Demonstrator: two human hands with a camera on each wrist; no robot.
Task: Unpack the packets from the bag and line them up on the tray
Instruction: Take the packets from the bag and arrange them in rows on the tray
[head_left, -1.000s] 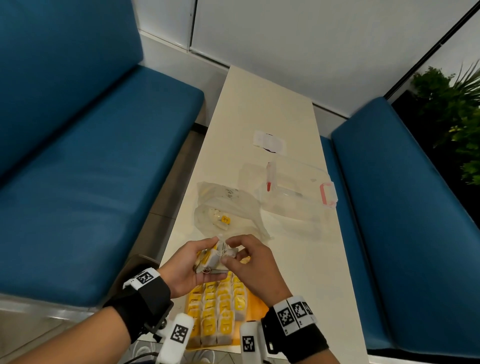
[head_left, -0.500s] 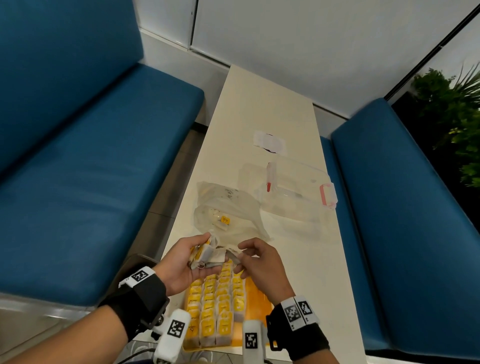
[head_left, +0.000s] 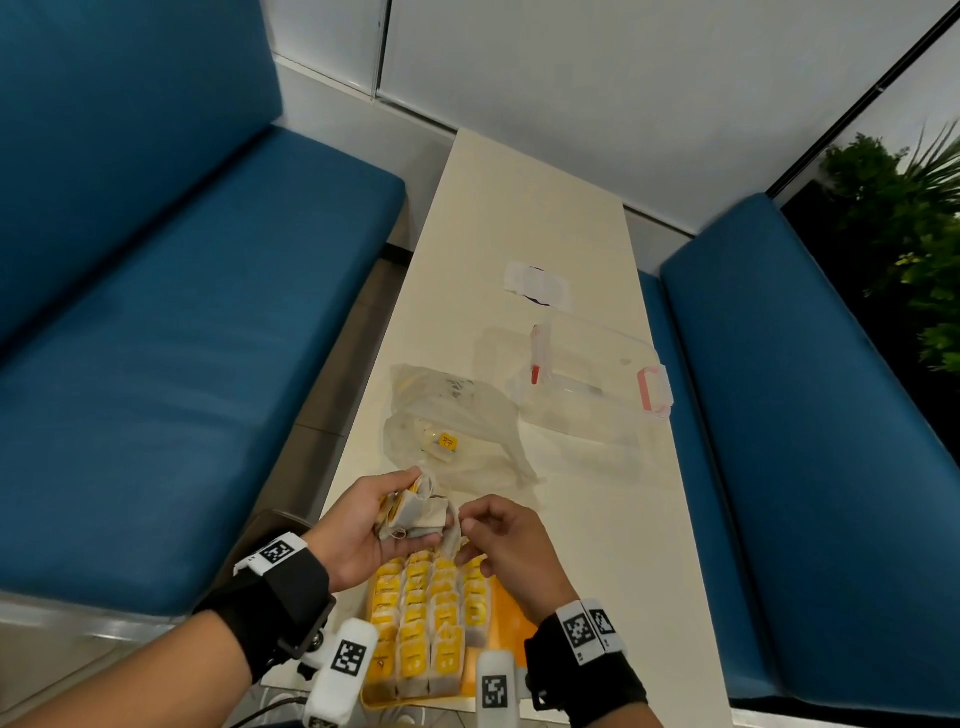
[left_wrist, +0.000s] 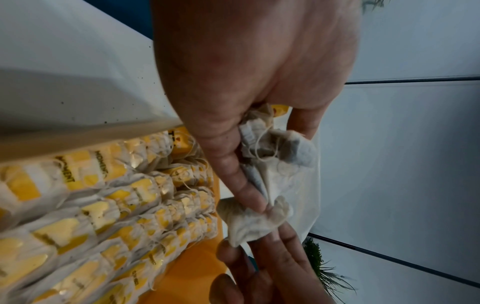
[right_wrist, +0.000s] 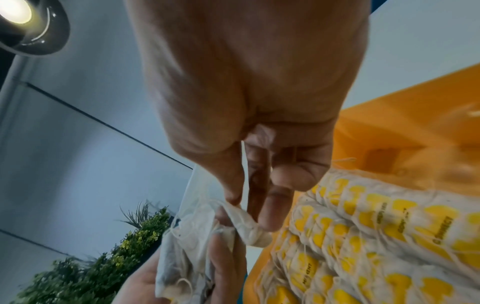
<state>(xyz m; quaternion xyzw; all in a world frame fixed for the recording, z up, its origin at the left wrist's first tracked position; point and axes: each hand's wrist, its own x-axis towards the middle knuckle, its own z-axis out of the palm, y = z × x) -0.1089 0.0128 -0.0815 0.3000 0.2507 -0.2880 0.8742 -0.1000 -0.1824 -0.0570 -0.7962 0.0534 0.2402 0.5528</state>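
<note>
My left hand (head_left: 420, 505) grips a bunch of grey tea-bag packets (head_left: 413, 522) with yellow tags, just above the far end of the orange tray (head_left: 511, 613). Thumb and forefinger of my right hand (head_left: 463, 524) pinch a single packet (head_left: 451, 541) at the bunch's right edge; in the left wrist view this packet (left_wrist: 254, 224) still touches my left thumb. Rows of packets (head_left: 426, 618) fill the tray's left part. The clear bag (head_left: 457, 415) lies beyond my hands with a yellow-tagged packet (head_left: 447, 441) inside.
A clear plastic box (head_left: 597, 384) with pink latches sits to the right of the bag, and a white slip of paper (head_left: 537, 283) lies further back. The narrow cream table (head_left: 519, 208) runs between two blue benches. Bare orange tray floor shows at the right.
My hands have drawn slightly apart and come nearer me. The right hand has pulled one packet out to the side of the bunch held in the left.
</note>
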